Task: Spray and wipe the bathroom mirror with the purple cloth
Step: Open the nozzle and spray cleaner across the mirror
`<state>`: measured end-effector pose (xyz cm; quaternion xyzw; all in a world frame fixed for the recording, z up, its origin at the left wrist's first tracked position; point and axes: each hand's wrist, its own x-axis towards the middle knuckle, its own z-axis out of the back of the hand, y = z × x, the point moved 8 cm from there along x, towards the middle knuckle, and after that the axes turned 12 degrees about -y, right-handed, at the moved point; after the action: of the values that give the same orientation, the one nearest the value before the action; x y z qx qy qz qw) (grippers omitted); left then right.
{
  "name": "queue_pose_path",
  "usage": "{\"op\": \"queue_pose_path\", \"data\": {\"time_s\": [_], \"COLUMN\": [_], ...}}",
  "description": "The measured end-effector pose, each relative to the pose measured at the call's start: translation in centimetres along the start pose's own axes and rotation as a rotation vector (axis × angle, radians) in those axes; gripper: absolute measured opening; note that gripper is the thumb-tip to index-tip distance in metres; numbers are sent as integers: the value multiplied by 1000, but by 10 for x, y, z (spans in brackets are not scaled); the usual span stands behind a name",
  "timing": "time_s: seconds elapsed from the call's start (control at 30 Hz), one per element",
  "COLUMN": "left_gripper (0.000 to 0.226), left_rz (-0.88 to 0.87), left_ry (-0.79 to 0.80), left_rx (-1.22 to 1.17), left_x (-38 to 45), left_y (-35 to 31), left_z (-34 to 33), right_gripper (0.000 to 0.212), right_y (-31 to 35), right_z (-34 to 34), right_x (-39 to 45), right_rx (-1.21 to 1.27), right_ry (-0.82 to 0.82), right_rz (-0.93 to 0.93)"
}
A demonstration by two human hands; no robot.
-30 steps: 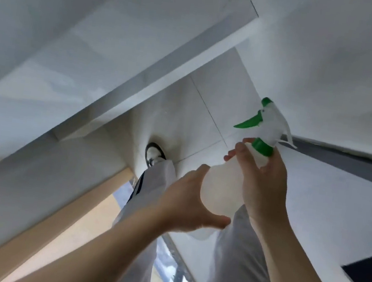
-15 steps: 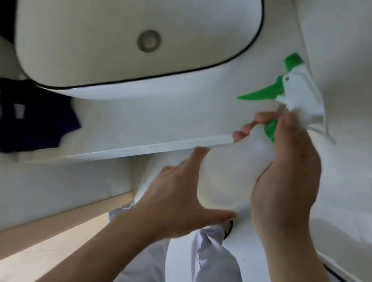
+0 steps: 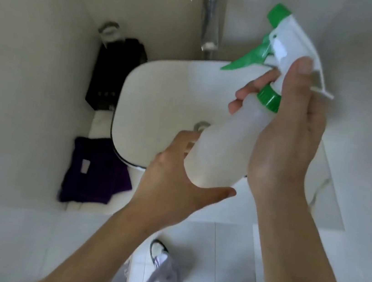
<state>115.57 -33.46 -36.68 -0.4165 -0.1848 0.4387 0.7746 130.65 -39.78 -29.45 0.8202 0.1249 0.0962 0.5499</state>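
A translucent white spray bottle (image 3: 221, 145) with a green trigger and collar is held over the sink, its nozzle pointing up and away. My right hand (image 3: 285, 140) grips its neck just below the green collar. My left hand (image 3: 173, 187) cups the bottle's base, thumb under it. The purple cloth (image 3: 94, 171) lies crumpled on the white counter to the left of the basin, apart from both hands. The mirror is not in view.
A white basin (image 3: 156, 103) with a dark rim and a metal drain sits on the counter. A chrome faucet (image 3: 209, 17) rises behind it. A black holder (image 3: 113, 73) stands at the left wall. White floor tiles and my shoes show below.
The view has swung up from the floor and cabinet front to the sink, faucet and cloth. Both hands keep their hold on the spray bottle, which is now raised over the basin.
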Motion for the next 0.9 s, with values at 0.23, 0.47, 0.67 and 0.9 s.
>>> {"op": "queue_pose_path", "data": {"time_s": [0.23, 0.47, 0.67, 0.9], "left_gripper": [83, 64, 88, 44], "left_rz": [43, 91, 84, 68], "left_ry": [58, 173, 309, -190], "left_rx": [-146, -193, -107, -549], "left_x": [44, 48, 43, 107], "left_y": [9, 19, 30, -47], "left_z": [18, -14, -26, 72], "right_gripper": [53, 64, 65, 58], "right_y": [3, -48, -52, -57], "right_z": [-67, -58, -49, -35], "right_x": [7, 0, 19, 39], "right_rx": [-229, -529, -473, -420], "right_ry": [67, 120, 204, 326], "right_rz": [53, -18, -36, -87]}}
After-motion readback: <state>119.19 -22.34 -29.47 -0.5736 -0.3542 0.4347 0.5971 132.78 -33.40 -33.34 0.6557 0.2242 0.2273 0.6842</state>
